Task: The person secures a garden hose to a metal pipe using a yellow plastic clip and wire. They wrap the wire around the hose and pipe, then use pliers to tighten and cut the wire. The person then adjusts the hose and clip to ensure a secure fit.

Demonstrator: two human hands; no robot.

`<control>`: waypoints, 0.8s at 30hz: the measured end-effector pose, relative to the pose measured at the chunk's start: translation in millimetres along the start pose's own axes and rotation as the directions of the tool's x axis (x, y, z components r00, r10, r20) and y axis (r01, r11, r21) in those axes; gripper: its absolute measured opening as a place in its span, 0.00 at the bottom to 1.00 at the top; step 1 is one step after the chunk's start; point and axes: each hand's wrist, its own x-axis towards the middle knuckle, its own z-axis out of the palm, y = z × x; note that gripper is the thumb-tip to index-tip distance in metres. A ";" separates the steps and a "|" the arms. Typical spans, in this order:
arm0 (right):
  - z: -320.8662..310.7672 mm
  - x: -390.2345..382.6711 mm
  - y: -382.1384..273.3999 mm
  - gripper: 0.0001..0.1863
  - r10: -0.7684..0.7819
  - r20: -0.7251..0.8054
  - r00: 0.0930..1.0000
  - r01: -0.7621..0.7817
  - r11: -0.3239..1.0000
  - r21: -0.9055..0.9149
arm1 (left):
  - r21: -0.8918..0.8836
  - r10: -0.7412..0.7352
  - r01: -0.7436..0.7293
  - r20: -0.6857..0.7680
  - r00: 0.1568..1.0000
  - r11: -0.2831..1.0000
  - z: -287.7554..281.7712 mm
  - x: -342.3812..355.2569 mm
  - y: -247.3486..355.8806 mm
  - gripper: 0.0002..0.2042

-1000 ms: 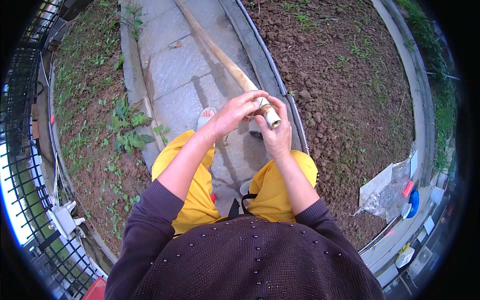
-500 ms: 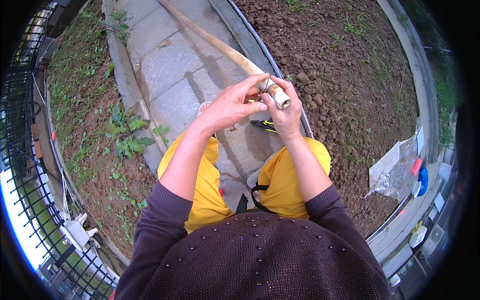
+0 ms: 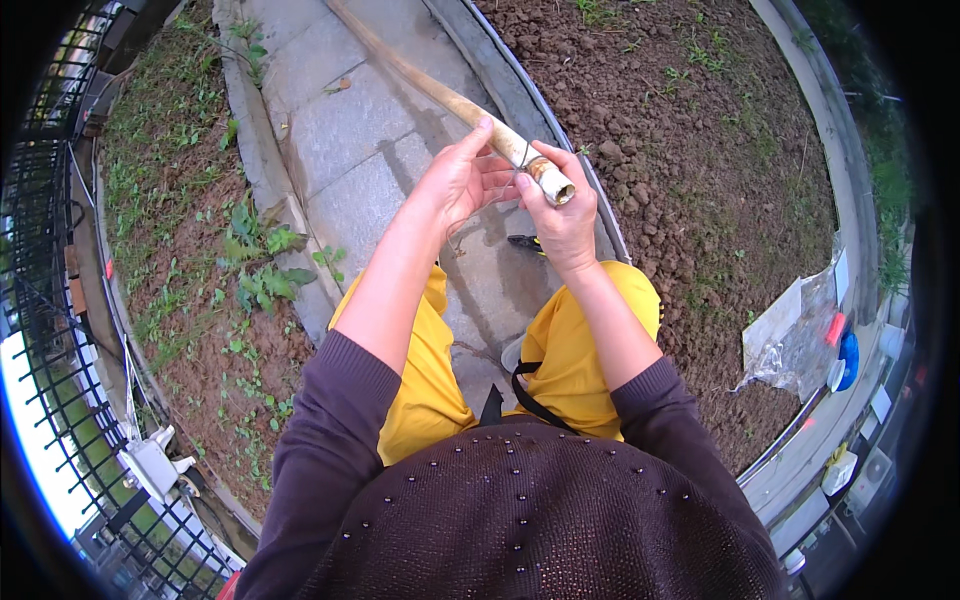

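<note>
A long, curved cream hose (image 3: 440,92) reaches from the far left to my hands, its open end pointing toward me. Thin dark wire loops around it near that end, with rusty brown stains beside the loop. My right hand (image 3: 568,222) is closed around the end section, thumb on the near side and fingers over the far side. My left hand (image 3: 458,185) is beside the hose, its thumb up against the near edge and its fingers stretched out toward the underside. Below my hands, pliers (image 3: 525,242) with black and yellow parts lie on the paving, partly hidden.
Grey stone paving (image 3: 345,135) runs between raised curbs. Bare brown soil (image 3: 690,190) borders it on the right, weedy ground (image 3: 175,240) on the left. Clear plastic sheeting (image 3: 790,345) lies at the right, and a black fence (image 3: 45,250) stands far left.
My left hand has drawn back from the wire near the hose end and opened, shifting left along the hose. My right hand still grips the end.
</note>
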 end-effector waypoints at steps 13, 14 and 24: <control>3.8 10.3 -85.3 0.26 -0.073 0.045 0.996 0.069 0.993 0.093 | -0.439 0.274 -0.138 0.262 0.926 0.888 12.0 13.1 25.3 0.15; 1.5 9.0 -89.8 0.27 -0.083 0.063 0.995 0.080 0.996 0.041 | -0.457 0.295 -0.139 0.289 0.911 0.878 9.6 13.7 27.7 0.15; 26.3 26.8 -115.1 0.20 -0.224 0.083 0.971 0.233 0.964 -0.126 | -0.517 0.326 -0.131 0.307 0.894 0.846 0.8 6.0 47.0 0.15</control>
